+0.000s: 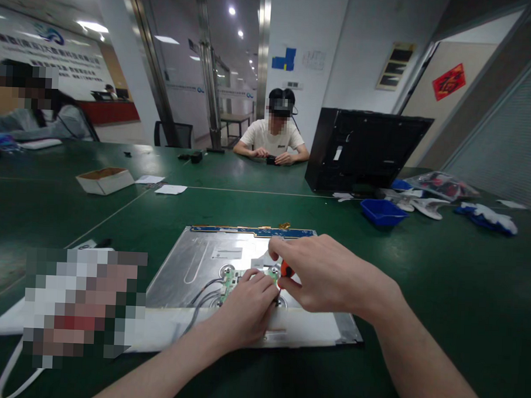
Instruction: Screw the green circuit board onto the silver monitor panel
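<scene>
A metal-backed display panel (pixel 193 248) lies flat on the green table in front of me, a blue strip board (pixel 246 230) along its far edge. A small green circuit board (pixel 231 279) sits on the panel's middle, with grey cables (pixel 199 299) running off its left side. My left hand (pixel 252 301) rests over this board, its fingers bent and close together against it; the thumb is hidden. My right hand (pixel 308 271) is closed round the orange-red handle (pixel 286 270) of what looks like a screwdriver, pointing down at the board's right side. Its tip is hard to make out.
A large black monitor (pixel 364 150) stands behind right, near a blue tray (pixel 383 212) and gloves (pixel 487 217). An open cardboard box (pixel 105 181) and papers (pixel 171 189) lie back left. A blurred-out object (pixel 82 302) is left of the panel. A person (pixel 272 135) sits opposite.
</scene>
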`<state>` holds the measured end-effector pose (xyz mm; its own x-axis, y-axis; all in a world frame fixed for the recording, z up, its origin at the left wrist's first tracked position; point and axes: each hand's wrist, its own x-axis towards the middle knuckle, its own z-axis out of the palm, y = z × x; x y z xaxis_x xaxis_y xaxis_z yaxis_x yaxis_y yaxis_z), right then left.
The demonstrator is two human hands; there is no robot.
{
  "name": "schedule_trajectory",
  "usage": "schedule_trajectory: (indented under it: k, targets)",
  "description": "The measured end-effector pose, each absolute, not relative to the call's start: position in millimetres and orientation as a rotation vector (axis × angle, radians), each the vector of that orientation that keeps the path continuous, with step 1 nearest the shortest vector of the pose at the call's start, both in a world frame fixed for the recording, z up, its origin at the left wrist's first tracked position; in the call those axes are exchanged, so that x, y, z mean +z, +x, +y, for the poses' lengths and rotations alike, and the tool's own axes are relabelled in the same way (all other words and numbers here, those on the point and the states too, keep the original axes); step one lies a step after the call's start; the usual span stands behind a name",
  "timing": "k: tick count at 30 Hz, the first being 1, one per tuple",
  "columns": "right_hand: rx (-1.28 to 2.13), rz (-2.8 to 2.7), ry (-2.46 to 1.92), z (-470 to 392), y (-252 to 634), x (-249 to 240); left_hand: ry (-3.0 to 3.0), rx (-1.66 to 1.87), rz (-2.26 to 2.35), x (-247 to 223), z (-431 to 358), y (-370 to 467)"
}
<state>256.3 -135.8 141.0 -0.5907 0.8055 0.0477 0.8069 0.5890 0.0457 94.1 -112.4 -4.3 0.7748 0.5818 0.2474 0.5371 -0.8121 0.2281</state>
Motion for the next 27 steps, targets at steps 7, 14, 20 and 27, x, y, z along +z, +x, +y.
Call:
schedule_trajectory:
  k: [7, 14, 20, 27]
  targets:
    - [-0.178, -2.725, -1.597, -133.6, 251.0, 140.6, 2.81, 0.466, 0.881, -1.3, -112.1, 93.7]
    - [-0.108, -2.774, -1.408, -137.7, 255.6, 142.1, 2.823, 0.472, 0.886, -1.4, -112.4, 94.4]
    - [-0.112, -2.72, -1.537, -133.9, 253.8, 140.9, 2.794, 0.492, 0.892, -1.1, -113.2, 94.4]
    - [-0.139, -2.77, -1.472, -132.7, 255.2, 141.6, 2.813, 0.443, 0.872, 0.4, -111.9, 93.8]
